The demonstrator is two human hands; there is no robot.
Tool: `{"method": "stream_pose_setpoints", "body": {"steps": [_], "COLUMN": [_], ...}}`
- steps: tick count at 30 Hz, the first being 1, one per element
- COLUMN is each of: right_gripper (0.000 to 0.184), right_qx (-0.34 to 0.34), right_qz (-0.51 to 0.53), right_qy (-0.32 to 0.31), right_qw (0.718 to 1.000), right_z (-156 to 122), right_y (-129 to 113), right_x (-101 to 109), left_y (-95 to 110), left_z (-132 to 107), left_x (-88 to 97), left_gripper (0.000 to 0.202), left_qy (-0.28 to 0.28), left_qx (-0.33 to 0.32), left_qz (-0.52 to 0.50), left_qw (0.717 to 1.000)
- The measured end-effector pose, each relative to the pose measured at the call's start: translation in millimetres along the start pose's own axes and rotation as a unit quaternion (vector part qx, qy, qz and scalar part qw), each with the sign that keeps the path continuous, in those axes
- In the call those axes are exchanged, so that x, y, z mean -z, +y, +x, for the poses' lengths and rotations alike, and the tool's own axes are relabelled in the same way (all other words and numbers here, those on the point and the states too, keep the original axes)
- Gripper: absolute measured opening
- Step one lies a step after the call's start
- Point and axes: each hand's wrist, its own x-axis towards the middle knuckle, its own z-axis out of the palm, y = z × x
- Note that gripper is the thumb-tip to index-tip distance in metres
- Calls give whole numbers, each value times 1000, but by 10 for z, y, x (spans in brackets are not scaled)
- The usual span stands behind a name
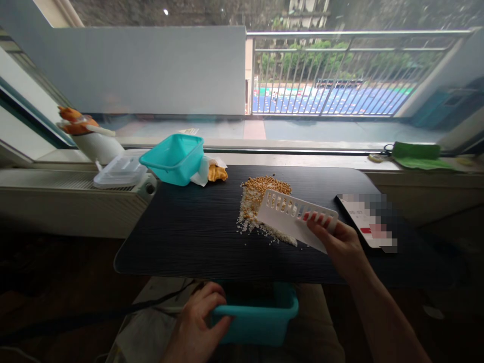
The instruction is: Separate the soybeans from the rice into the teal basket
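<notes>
My right hand [336,242] grips a flat white plastic piece with a row of slots [287,222] by its right end. The piece is tilted over a pile of white rice-like grains [249,206] mixed with yellow beans [266,184] on the dark table. Its lower edge is close to the grains; whether it touches them I cannot tell. Below the table's front edge, my left hand [204,315] is closed on the left rim of a turquoise plastic bin [260,322]. The inside of that bin is dark and mostly hidden under the table.
Another turquoise bin [176,156] stands at the table's back left, beside a crumpled tissue and an orange-brown cloth-like piece [217,173]. A phone [365,224] lies at the right. A clear lid [121,170] rests on the radiator, and a green cloth-like item [418,155] is on the sill.
</notes>
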Motion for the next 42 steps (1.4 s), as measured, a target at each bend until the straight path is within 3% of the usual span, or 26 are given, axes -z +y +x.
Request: {"method": "stream_pose_setpoints", "body": {"steps": [5, 9, 20, 42], "right_gripper": [25, 24, 24, 23], "right_qx": [-20, -26, -76, -72], "right_qz": [-8, 23, 40, 26], "right_qy": [-33, -6, -19, -84], "right_qw": [999, 999, 996, 994], "right_z": [7, 3, -4, -39], "right_y": [-14, -13, 8, 18], "right_x": [5, 23, 38, -38], "left_y": [1, 7, 22, -74], "left_z": [-11, -13, 12, -5], "left_x": [17, 15, 4, -19], "left_gripper": [10, 9, 10, 8], "left_qy": [5, 2, -15, -15], "left_qx": [3, 13, 15, 13], "left_qz": [9, 9, 4, -9], "left_qw": [1000, 1000, 1000, 1000]}}
